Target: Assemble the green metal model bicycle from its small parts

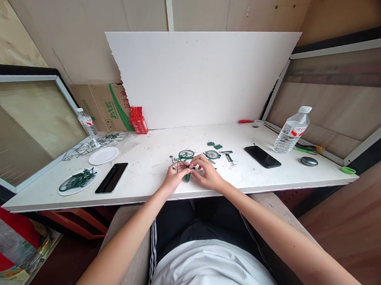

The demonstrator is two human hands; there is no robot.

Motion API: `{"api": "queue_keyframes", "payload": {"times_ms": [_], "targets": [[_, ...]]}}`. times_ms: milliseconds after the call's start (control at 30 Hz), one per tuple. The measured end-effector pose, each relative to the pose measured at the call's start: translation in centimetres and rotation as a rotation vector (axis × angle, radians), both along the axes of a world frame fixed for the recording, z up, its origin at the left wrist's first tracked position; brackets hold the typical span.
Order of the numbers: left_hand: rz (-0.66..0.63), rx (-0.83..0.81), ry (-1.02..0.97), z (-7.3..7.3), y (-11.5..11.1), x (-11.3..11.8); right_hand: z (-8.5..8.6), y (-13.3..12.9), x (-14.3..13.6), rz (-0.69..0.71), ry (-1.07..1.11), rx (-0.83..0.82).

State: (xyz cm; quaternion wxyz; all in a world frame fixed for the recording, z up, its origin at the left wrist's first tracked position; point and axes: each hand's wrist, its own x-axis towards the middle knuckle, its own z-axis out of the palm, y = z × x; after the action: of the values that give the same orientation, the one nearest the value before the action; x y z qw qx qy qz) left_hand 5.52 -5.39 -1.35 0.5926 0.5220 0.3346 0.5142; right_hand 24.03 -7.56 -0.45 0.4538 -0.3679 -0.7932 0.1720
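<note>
Near the front edge of the white table, my left hand [176, 177] and my right hand [205, 172] meet around a small green model bicycle frame [180, 164]. The left fingers pinch it from the left; the right thumb and forefinger close on its right side, partly hiding it. A spoked wheel [186, 154] shows just beyond the fingers. Right of my hands lie another green wheel [212, 155], two small green blocks [218, 147] and thin dark parts [229, 158]. What exactly sits between the right fingertips is too small to make out.
At left are a plate of green parts [78, 181], a white plate [103, 156], a phone [112, 178], parts sprues [95, 142] and a bottle [87, 123]. At right are a black phone [262, 156], a water bottle [293, 129] and a grey mouse-like object [309, 161]. A white board [206, 77] leans behind.
</note>
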Motion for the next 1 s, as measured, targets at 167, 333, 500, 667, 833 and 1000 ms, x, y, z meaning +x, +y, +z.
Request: {"api": "queue_keyframes", "payload": {"times_ms": [167,333,500,667,833,1000], "targets": [[-0.006,0.0,0.008,0.0,0.04,0.02,-0.1,0.09,-0.01,0.004,0.003,-0.005],[-0.004,0.006,0.008,0.08,-0.06,0.05,-0.03,-0.04,-0.07,0.011,-0.002,0.006],[-0.001,0.002,-0.009,0.22,-0.16,0.07,0.02,-0.14,-0.09,0.014,-0.005,0.002],[0.005,-0.001,-0.003,0.25,-0.19,0.1,-0.15,0.05,-0.08,0.015,-0.006,0.008],[-0.007,0.005,0.015,0.32,-0.24,0.11,-0.17,0.04,-0.07,0.02,0.0,0.009],[-0.008,0.006,0.016,0.35,-0.27,0.09,0.12,-0.15,-0.07,0.029,-0.002,-0.002]]}}
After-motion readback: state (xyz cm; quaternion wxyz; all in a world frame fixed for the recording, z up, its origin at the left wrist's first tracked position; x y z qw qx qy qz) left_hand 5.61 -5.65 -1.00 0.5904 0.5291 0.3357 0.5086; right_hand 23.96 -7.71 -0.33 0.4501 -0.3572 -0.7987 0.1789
